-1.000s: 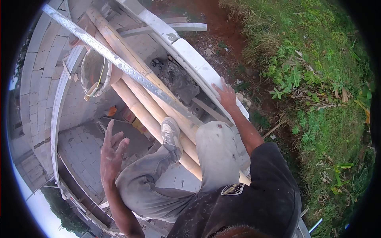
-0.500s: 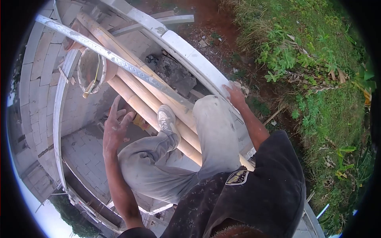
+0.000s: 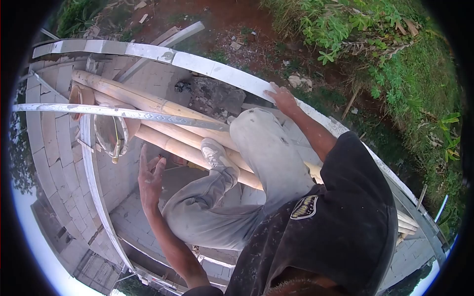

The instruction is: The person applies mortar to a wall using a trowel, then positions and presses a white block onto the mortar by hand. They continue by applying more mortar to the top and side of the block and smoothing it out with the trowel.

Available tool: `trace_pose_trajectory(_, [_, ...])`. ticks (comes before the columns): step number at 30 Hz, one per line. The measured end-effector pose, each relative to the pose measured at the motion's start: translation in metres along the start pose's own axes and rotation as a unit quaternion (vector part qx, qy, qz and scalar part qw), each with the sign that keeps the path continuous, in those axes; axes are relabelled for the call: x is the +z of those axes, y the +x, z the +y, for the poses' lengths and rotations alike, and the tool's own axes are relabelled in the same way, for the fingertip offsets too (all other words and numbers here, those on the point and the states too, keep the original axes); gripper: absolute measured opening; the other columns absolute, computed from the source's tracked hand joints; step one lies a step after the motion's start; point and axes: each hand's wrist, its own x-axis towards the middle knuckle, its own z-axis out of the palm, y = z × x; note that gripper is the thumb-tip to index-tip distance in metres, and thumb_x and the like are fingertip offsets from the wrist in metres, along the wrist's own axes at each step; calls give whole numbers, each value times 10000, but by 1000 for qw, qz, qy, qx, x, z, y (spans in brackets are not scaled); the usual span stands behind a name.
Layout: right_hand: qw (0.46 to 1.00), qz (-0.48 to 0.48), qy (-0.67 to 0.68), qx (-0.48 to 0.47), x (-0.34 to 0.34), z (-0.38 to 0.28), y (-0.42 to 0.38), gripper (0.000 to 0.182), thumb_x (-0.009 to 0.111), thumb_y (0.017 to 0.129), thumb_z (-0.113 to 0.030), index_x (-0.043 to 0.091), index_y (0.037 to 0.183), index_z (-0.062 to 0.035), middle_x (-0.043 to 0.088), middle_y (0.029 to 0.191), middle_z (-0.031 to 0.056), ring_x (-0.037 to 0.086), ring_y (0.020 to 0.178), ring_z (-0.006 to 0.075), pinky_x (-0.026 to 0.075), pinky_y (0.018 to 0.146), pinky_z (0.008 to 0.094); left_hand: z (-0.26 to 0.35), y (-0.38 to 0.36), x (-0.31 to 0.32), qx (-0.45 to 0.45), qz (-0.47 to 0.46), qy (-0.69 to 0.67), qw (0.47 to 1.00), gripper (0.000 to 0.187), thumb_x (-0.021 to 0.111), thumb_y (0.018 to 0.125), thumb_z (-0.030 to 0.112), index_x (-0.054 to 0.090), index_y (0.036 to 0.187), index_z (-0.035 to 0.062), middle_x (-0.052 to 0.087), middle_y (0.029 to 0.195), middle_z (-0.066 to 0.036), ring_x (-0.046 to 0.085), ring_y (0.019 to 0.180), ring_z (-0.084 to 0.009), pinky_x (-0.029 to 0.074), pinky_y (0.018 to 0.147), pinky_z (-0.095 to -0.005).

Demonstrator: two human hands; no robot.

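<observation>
My left hand (image 3: 151, 178) is raised in the air over the left knee with its fingers apart and nothing in it. Beyond it, bamboo poles (image 3: 170, 143) run below me, and my left foot in a pale shoe (image 3: 213, 153) rests on them. My right hand (image 3: 283, 98) lies on the top edge of the white block wall (image 3: 232, 74), fingers spread. A bucket (image 3: 107, 132) with a wooden-handled tool (image 3: 116, 152) in it stands on the poles at the left, beside a long metal strip (image 3: 163, 117).
Grey block walls (image 3: 54, 148) curve round the left. Another metal beam (image 3: 96, 185) runs down the left side. Outside the white wall lie red soil (image 3: 217, 29) and green plants (image 3: 395, 74), well below. Dark rubble (image 3: 210, 93) lies inside the wall.
The whole view has turned, so the metal strip now lies nearly level and the wall's far end shows. Both hands keep much the same pose.
</observation>
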Motion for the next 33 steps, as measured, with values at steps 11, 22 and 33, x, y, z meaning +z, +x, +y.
trace_pose_trajectory(11, [999, -14, -4, 36, 1, -3, 0, 547, 474, 913, -18, 548, 1353, -334, 329, 1559, 96, 492, 1267, 432, 396, 1087, 478, 10, 3, 3, 22, -26, 16, 999, 701, 629, 958, 228, 262, 1543, 105, 638, 1211, -262, 592, 1150, -252, 407, 1014, -366])
trace_pose_trajectory(22, [991, 10, -7, 135, 23, -37, -12, 607, 524, 905, -61, 427, 1460, -287, 142, 1631, 103, 250, 1418, 504, 246, 1085, 697, -18, 8, -7, -47, -37, 49, 997, 705, 625, 972, 243, 241, 1554, 135, 681, 1062, -183, 598, 966, -208, 412, 961, -350])
trace_pose_trajectory(33, [991, 42, -15, 126, 27, -40, -10, 585, 577, 889, -124, 453, 1447, -251, 191, 1611, 145, 249, 1392, 562, 215, 1044, 760, -27, 20, -12, -69, -22, 37, 997, 712, 626, 971, 265, 239, 1558, 154, 660, 1077, -187, 598, 952, -222, 391, 976, -373])
